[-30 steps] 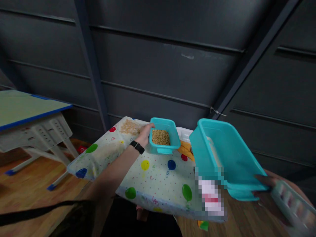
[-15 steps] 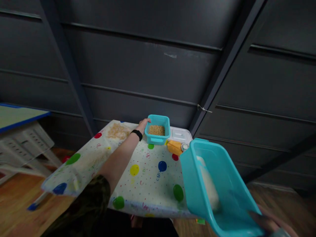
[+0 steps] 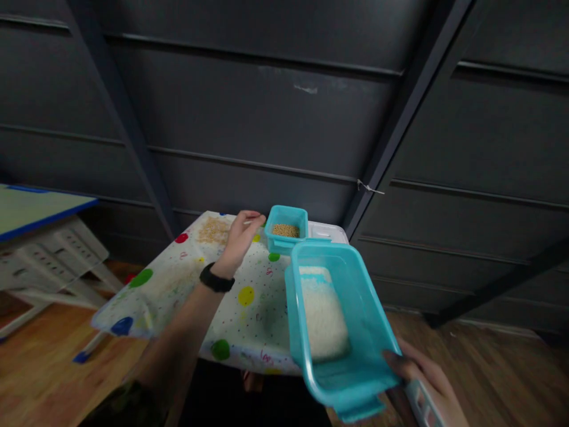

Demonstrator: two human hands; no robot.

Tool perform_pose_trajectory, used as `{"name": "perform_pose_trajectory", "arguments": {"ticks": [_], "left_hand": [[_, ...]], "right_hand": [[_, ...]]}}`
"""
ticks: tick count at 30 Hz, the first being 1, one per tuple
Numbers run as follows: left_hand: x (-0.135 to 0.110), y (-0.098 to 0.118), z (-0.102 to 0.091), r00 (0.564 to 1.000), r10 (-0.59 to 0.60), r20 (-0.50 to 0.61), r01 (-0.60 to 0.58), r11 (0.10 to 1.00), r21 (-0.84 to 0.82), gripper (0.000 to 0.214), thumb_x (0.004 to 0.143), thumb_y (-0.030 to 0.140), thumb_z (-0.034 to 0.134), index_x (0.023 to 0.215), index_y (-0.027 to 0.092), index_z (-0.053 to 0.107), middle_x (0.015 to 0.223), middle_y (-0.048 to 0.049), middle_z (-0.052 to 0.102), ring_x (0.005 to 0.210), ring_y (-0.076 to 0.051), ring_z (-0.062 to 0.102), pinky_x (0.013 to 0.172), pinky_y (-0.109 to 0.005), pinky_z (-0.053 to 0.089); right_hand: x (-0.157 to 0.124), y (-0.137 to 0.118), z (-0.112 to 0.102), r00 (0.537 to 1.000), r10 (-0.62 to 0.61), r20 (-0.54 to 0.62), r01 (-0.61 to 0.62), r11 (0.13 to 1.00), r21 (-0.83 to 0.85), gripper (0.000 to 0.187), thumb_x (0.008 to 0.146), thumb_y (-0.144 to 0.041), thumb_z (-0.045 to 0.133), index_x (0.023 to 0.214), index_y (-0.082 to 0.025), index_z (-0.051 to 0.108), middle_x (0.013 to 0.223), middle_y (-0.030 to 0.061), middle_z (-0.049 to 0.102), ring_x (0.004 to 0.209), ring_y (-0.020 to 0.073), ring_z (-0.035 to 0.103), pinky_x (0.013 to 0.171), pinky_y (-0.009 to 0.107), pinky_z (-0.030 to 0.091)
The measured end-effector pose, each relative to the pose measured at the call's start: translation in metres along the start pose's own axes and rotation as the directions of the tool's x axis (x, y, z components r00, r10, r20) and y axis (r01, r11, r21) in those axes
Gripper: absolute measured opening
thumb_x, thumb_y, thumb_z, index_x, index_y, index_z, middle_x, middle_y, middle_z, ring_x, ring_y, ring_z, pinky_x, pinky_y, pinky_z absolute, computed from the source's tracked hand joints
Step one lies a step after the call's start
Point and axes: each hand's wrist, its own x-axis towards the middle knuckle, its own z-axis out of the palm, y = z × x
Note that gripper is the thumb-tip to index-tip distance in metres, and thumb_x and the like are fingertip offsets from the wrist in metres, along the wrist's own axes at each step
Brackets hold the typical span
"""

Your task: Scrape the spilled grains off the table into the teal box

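My right hand (image 3: 429, 376) grips the near right edge of a turquoise plastic container (image 3: 368, 323), held tilted above the table's right side. White rice (image 3: 324, 317) lies along the container's left part. A light-coloured, dark-edged item (image 3: 422, 403) shows at that hand, too blurred to name. My left hand (image 3: 240, 237) is empty, fingers stretched out, just left of a smaller turquoise box (image 3: 291, 212) and apart from it. Inside that box are yellowish beans (image 3: 285, 230). The held container covers part of its front edge.
A balloon-print cloth covers the table (image 3: 246, 338). Scattered pale grains (image 3: 213, 230) lie at its back left. A white lid (image 3: 329, 231) is behind the held container. A dark panelled wall (image 3: 249, 112) rises behind. Another desk (image 3: 40, 207) stands at left.
My left hand has let go of the bean box and drawn back left. My right hand has brought the rice container leftward, more over the table; it now hides the orange item seen earlier.
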Motion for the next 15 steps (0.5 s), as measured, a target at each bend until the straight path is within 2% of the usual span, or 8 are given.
{"name": "perform_pose_trajectory", "arguments": {"ticks": [1,3,5,7,8,10,12,15], "left_hand": [[-0.030,0.002,-0.013,0.998,-0.011,0.068,0.012,1.000,-0.020,0.031,0.090,0.042,0.080,0.116,0.025,0.078,0.137,-0.0109,0.076,0.127,-0.034,0.069,0.094,-0.040,0.059],[-0.090,-0.001,-0.038,0.962,-0.137,0.238,0.171,0.977,-0.130,0.055,0.093,0.055,0.076,0.144,0.035,0.071,0.164,-0.0091,0.064,0.140,-0.038,0.065,0.101,-0.048,0.060],[-0.141,-0.008,-0.062,0.940,-0.229,0.255,0.276,0.947,-0.167,0.065,0.090,0.059,0.081,0.150,0.040,0.068,0.173,-0.0063,0.057,0.153,-0.040,0.056,0.112,-0.053,0.057],[-0.177,-0.013,-0.086,0.937,-0.289,0.195,0.335,0.901,-0.274,0.068,0.087,0.061,0.083,0.149,0.036,0.070,0.173,-0.0066,0.058,0.163,-0.040,0.045,0.128,-0.057,0.046],[-0.189,-0.012,-0.098,0.934,-0.319,0.161,0.355,0.881,-0.314,0.069,0.086,0.062,0.084,0.147,0.035,0.071,0.172,-0.0071,0.059,0.166,-0.038,0.040,0.133,-0.056,0.040],[-0.204,-0.006,-0.123,0.926,-0.357,0.119,0.377,0.880,-0.288,0.069,0.085,0.054,0.089,0.148,0.031,0.071,0.172,-0.0078,0.059,0.169,-0.035,0.036,0.138,-0.052,0.030],[-0.212,0.005,-0.148,0.903,-0.422,0.074,0.425,0.858,-0.289,0.071,0.081,0.047,0.093,0.147,0.029,0.071,0.169,-0.0094,0.062,0.164,-0.037,0.045,0.136,-0.055,0.036],[-0.221,0.014,-0.185,0.881,-0.472,-0.027,0.441,0.842,-0.310,0.072,0.083,0.036,0.090,0.151,0.025,0.068,0.154,-0.0114,0.075,0.152,-0.039,0.060,0.130,-0.055,0.045]], "right_hand": [[0.003,0.002,0.010,0.999,-0.034,0.016,0.034,0.999,-0.013,0.043,0.065,-0.067,0.091,0.089,-0.031,0.088,0.061,0.0058,0.067,0.053,0.0266,0.064,0.048,0.038,0.055],[0.009,0.008,0.032,0.996,-0.073,0.054,0.075,0.997,-0.035,0.046,0.064,-0.069,0.090,0.090,-0.031,0.088,0.063,0.0058,0.068,0.054,0.0262,0.062,0.047,0.037,0.053],[0.010,0.013,0.058,0.984,-0.105,0.146,0.117,0.990,-0.074,0.046,0.069,-0.072,0.086,0.086,-0.029,0.086,0.066,0.0057,0.069,0.057,0.0260,0.063,0.050,0.036,0.054],[0.006,0.018,0.084,0.944,-0.168,0.283,0.210,0.970,-0.124,0.046,0.075,-0.074,0.080,0.078,-0.028,0.083,0.069,0.0060,0.070,0.064,0.0268,0.065,0.059,0.037,0.058],[0.002,0.019,0.096,0.913,-0.202,0.354,0.266,0.953,-0.144,0.047,0.077,-0.074,0.078,0.074,-0.028,0.081,0.069,0.0060,0.070,0.067,0.0276,0.066,0.064,0.037,0.059],[-0.007,0.022,0.119,0.837,-0.247,0.489,0.366,0.916,-0.164,0.050,0.084,-0.075,0.072,0.072,-0.027,0.079,0.069,0.0060,0.070,0.075,0.0297,0.069,0.077,0.040,0.062],[-0.016,0.023,0.138,0.746,-0.253,0.616,0.432,0.888,-0.158,0.053,0.092,-0.075,0.066,0.084,-0.025,0.082,0.076,0.0069,0.073,0.087,0.0321,0.073,0.091,0.043,0.061],[-0.014,0.020,0.156,0.612,-0.238,0.754,0.502,0.854,-0.138,0.056,0.098,-0.073,0.064,0.116,-0.024,0.083,0.106,0.0107,0.082,0.109,0.0337,0.074,0.105,0.046,0.057]]}}
